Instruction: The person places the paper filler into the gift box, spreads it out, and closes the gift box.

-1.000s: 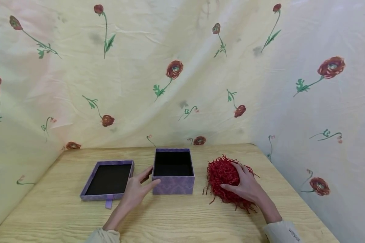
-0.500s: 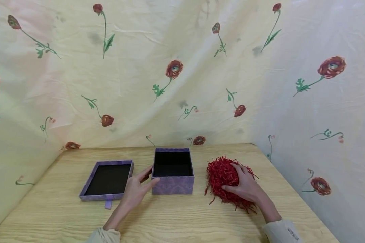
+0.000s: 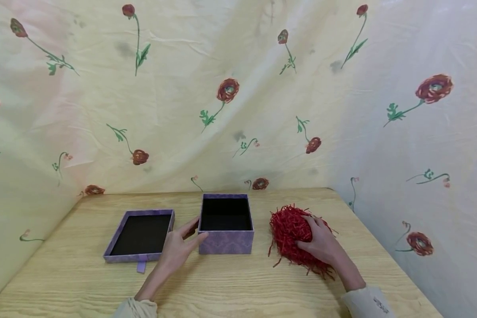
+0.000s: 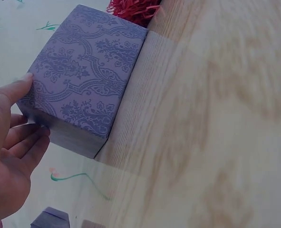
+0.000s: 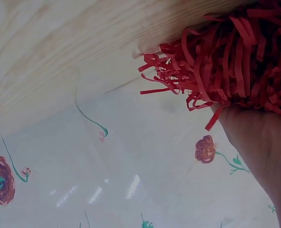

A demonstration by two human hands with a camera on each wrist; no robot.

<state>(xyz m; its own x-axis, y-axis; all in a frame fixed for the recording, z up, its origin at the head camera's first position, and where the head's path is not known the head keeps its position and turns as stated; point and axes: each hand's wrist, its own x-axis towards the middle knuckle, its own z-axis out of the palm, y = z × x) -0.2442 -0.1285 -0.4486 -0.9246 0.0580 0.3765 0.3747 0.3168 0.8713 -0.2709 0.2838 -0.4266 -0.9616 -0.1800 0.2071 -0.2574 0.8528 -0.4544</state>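
Observation:
A purple patterned gift box stands open-topped near the table's middle, its inside black. My left hand holds it by the near left corner, thumb on the front and fingers at the left side; in the left wrist view the thumb lies against the damask-patterned wall. On the right lies a heap of red shredded paper. My right hand grips into its right side, the fingertips partly buried. Red strips cover most of that hand's fingers in the right wrist view.
The box's lid lies at the left with its black inside up and a purple ribbon tab at its front. Loose red strips lie beside the heap on the wooden table. A flowered cloth hangs behind and at the sides.
My right thumb has drawn in toward the fingers, deeper into the shredded paper. The left hand, the box and the lid stay where they were.

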